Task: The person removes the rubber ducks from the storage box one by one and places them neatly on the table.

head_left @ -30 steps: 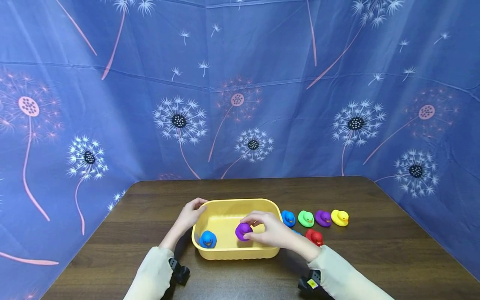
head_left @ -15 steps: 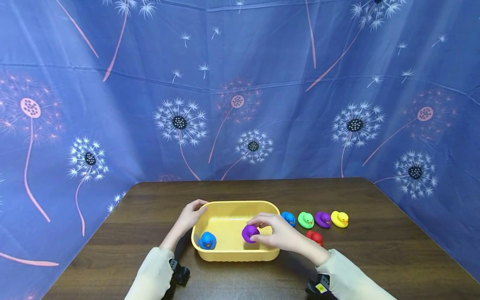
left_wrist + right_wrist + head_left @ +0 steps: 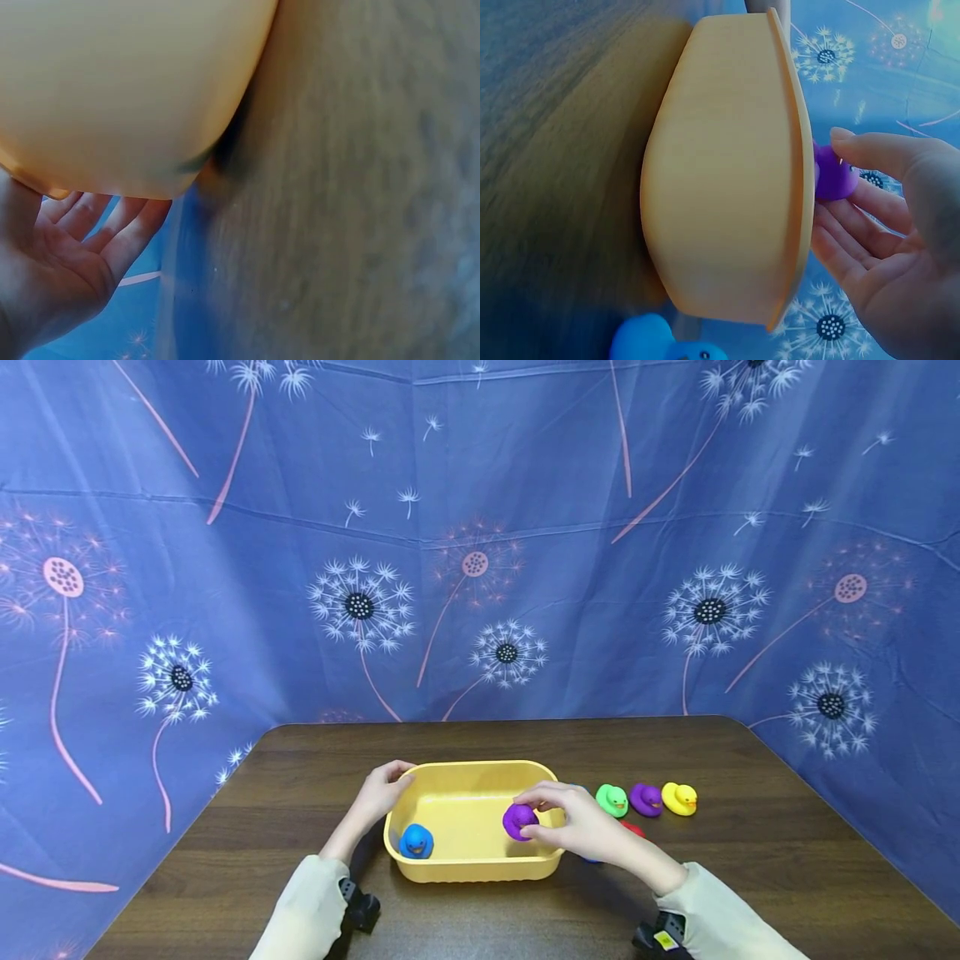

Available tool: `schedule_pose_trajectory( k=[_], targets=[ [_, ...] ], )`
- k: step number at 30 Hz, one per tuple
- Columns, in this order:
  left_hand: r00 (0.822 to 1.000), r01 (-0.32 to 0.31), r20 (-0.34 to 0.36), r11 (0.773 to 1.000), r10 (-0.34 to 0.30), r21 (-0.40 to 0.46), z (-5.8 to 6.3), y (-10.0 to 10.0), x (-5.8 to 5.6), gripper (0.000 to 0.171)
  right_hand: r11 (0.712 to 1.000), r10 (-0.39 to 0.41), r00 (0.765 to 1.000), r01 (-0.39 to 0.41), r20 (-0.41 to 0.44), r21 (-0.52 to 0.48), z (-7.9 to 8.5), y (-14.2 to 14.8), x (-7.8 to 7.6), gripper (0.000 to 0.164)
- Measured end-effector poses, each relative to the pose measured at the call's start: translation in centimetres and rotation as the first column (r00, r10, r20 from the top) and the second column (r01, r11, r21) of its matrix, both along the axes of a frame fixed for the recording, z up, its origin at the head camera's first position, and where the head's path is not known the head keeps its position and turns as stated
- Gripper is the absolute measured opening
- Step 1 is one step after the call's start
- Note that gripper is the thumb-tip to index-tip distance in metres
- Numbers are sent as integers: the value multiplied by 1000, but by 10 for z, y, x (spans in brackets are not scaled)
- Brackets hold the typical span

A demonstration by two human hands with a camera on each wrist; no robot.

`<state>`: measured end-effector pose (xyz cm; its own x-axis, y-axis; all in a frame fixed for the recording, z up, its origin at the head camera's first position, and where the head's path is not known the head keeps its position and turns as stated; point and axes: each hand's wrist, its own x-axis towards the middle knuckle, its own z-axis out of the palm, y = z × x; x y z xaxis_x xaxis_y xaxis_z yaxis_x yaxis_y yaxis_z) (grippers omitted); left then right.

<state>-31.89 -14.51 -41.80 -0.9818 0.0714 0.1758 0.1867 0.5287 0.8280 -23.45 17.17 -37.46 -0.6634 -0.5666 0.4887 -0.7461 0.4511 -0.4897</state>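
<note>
A yellow plastic tub (image 3: pixel 476 871) stands on the table in the head view. My left hand (image 3: pixel 381 793) holds its left back corner, thumb at the rim and fingers on the outside in the left wrist view. Over the right part of the tub, my right hand (image 3: pixel 581 820) pinches a purple rubber duck (image 3: pixel 517 823) between thumb and fingers. The right wrist view has this purple duck (image 3: pixel 836 172) just past the tub's rim, its lower part hidden. A blue rubber duck (image 3: pixel 416 841) sits in the tub's front left corner.
Right of the tub, a green duck (image 3: pixel 612 800), another purple duck (image 3: pixel 647 800) and a yellow duck (image 3: pixel 680 798) stand in a row. My right arm mostly covers a red duck (image 3: pixel 633 828). A blue duck (image 3: pixel 641 337) shows outside the tub. Behind the table (image 3: pixel 750 860) hangs a blue cloth (image 3: pixel 600 610).
My right hand has moved right across the tub with the purple duck and now covers more of the ducks outside. My left hand stays at the tub's corner.
</note>
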Motion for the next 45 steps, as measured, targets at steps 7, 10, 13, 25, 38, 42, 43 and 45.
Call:
schedule_pose_trajectory(
  k=[7, 10, 13, 25, 38, 42, 43, 45],
  targets=[
    [1000, 2, 14, 1000, -2, 16, 0, -1, 1, 23, 999, -34, 999, 34, 28, 15, 3, 12, 4, 30],
    [1000, 8, 13, 1000, -8, 17, -1, 0, 1, 23, 998, -52, 998, 50, 47, 29, 3, 17, 4, 30],
    [1000, 11, 15, 1000, -12, 17, -1, 0, 0, 23, 997, -68, 995, 66, 70, 33, 3, 22, 5, 30],
    [1000, 6, 17, 1000, -6, 11, -1, 1, 1, 24, 997, -76, 997, 76, 30, 0, 5, 41, 8, 31],
    [1000, 6, 12, 1000, -6, 15, -1, 2, 1, 24, 997, -64, 998, 64, -24, -33, 6, 51, 13, 34],
    [1000, -2, -6, 1000, 2, -2, 0, 2, 1, 24, 996, -76, 997, 77, 14, -34, 8, 54, 16, 35],
    [1000, -4, -13, 1000, 4, -9, 0, 3, 0, 23, 996, -82, 996, 83, 21, -30, 9, 55, 16, 34],
    [1000, -10, -20, 1000, 10, -15, 0, 3, 0, 23, 995, -98, 995, 99, 33, -20, 8, 57, 17, 34]
  ],
)
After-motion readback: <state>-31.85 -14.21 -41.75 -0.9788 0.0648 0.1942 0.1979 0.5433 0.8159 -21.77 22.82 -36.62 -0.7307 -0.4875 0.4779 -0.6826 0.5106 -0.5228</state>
